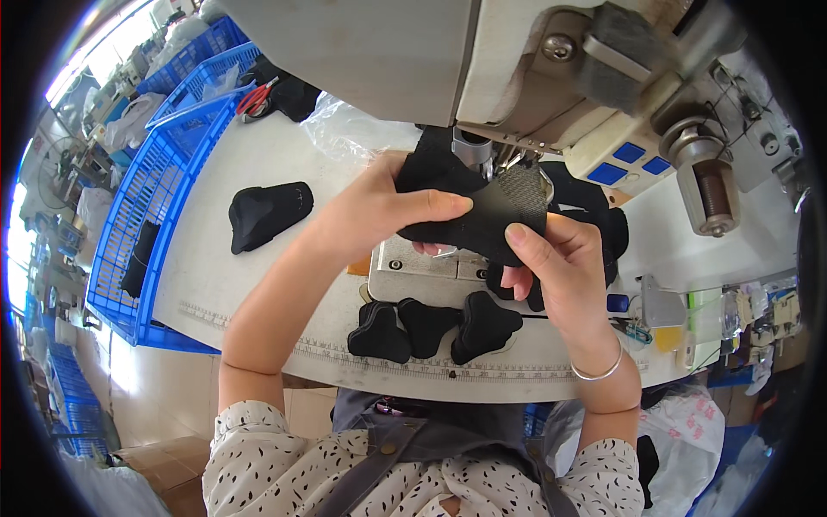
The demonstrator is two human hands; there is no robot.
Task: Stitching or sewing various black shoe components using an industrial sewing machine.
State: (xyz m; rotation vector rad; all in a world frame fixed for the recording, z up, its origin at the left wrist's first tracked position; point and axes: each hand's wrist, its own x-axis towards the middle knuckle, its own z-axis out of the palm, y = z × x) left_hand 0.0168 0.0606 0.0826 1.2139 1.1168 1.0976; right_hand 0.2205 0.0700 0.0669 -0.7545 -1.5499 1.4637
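Observation:
Between my two hands a black fabric piece (pixel 478 214) with a mesh patch is stretched out, just in front of the needle area of a sewing machine (pixel 508 77). My left hand (pixel 388 207) grips its left part, thumb on top and fingers underneath. My right hand (pixel 560 254) pinches its right end between thumb and fingers. Below, along the table's near edge, lie three folded black fabric pieces (pixel 428 327). More black fabric pieces (pixel 594 207) are piled behind and beside my right hand, partly hidden by it.
Left on the white table (pixel 198 258) lies another black piece (pixel 269 214). Red-handled scissors (pixel 256 102) and a clear plastic bag (pixel 353 129) are farther back. A blue basket (pixel 142 224) stands at the left edge. At the right are a thread spool (pixel 713 189) and small tools (pixel 636 332).

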